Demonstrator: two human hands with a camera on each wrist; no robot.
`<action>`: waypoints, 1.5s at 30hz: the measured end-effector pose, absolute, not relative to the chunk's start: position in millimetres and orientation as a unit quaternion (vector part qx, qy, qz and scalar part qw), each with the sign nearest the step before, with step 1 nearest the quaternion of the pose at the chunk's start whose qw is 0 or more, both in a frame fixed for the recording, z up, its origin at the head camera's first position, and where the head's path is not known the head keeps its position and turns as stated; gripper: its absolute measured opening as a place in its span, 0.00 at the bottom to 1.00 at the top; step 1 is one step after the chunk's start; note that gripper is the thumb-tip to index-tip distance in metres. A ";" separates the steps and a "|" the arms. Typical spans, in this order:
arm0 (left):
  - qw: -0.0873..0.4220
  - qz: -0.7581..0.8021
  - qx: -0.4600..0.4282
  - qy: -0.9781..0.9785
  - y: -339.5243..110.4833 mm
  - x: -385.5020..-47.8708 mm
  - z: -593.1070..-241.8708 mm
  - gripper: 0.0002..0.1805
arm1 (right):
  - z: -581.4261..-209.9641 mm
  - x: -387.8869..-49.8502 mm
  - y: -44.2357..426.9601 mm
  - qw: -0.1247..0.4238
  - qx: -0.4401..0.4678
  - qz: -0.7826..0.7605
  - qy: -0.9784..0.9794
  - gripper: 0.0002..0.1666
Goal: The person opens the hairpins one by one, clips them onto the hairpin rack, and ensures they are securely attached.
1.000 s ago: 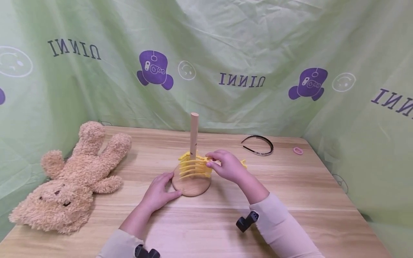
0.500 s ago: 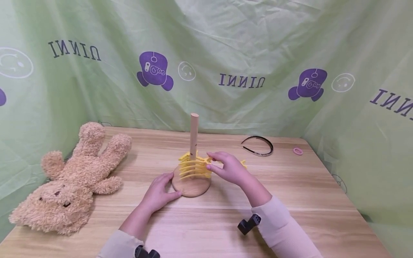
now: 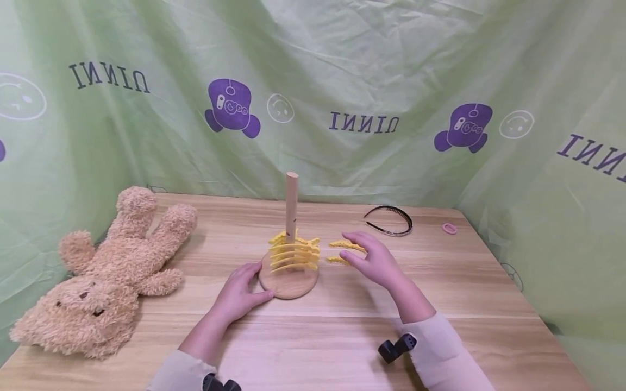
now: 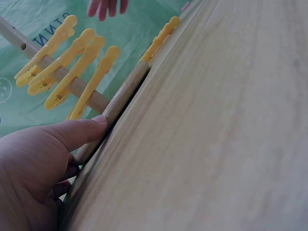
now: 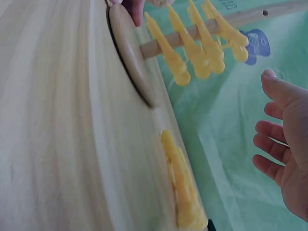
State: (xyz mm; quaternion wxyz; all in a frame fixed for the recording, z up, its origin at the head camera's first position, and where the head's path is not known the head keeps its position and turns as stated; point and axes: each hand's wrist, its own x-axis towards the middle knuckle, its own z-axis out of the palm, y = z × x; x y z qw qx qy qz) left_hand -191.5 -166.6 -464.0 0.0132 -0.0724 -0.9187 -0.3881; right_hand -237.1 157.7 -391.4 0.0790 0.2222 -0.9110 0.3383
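A wooden stand has a round base (image 3: 293, 286) and an upright post (image 3: 292, 202). Several yellow hair clips (image 3: 293, 256) are clamped one above another around the lower post, their handle ends pointing right. My left hand (image 3: 238, 294) grips the base's left rim, its thumb (image 4: 84, 132) on the edge. To the right of the stand, my right hand (image 3: 376, 260) hovers with parted, relaxed fingers and nothing between them. Below it, loose yellow hair clips (image 5: 180, 187) lie on the table, partly hidden by that hand in the head view.
A plush bear (image 3: 110, 274) lies on the table's left side. Toward the back right are a black headband (image 3: 401, 214) and a pink hair tie (image 3: 449, 228). Green printed cloth (image 3: 313, 146) hangs behind the wooden table (image 3: 303, 347).
My right hand, earlier at the handle end of the top clip on the post, has moved away to the right. The clips stay on the post. My left hand keeps its place.
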 end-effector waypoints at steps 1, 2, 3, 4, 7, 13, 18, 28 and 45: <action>0.013 -0.388 -0.072 -0.919 -166.8 -191.5 -464.1 0.45 | -393.8 -236.9 161.4 0.079 0.218 0.339 -0.912 0.31; 0.013 -0.388 -0.072 -0.919 -166.9 -191.5 -464.3 0.45 | -396.3 -237.0 164.8 0.079 0.212 0.342 -0.912 0.32; 0.013 -0.388 -0.072 -0.919 -167.1 -191.5 -464.5 0.45 | -398.8 -236.9 168.1 0.081 0.208 0.343 -0.913 0.32; 0.014 -0.388 -0.072 -0.919 -167.2 -191.5 -464.6 0.45 | -401.2 -236.8 171.2 0.083 0.205 0.342 -0.913 0.33; 0.015 -0.387 -0.072 -0.919 -167.4 -191.5 -464.9 0.45 | -409.4 -237.5 178.9 0.097 0.201 0.338 -0.914 0.33; 0.015 -0.389 -0.073 -0.918 -166.6 -191.1 -463.9 0.44 | -422.2 -237.7 191.0 0.079 0.173 0.320 -0.928 0.34; 0.014 -0.387 -0.073 -0.919 -166.8 -191.1 -464.2 0.44 | -431.8 -239.2 199.7 0.052 0.156 0.314 -0.935 0.35; 0.015 -0.388 -0.073 -0.919 -166.6 -190.6 -463.8 0.44 | -449.9 -245.1 211.8 0.015 0.129 0.318 -0.939 0.38; 0.003 -0.386 -0.067 -0.920 -166.9 -190.2 -461.9 0.45 | -458.1 -252.1 213.7 0.020 0.124 0.311 -0.942 0.34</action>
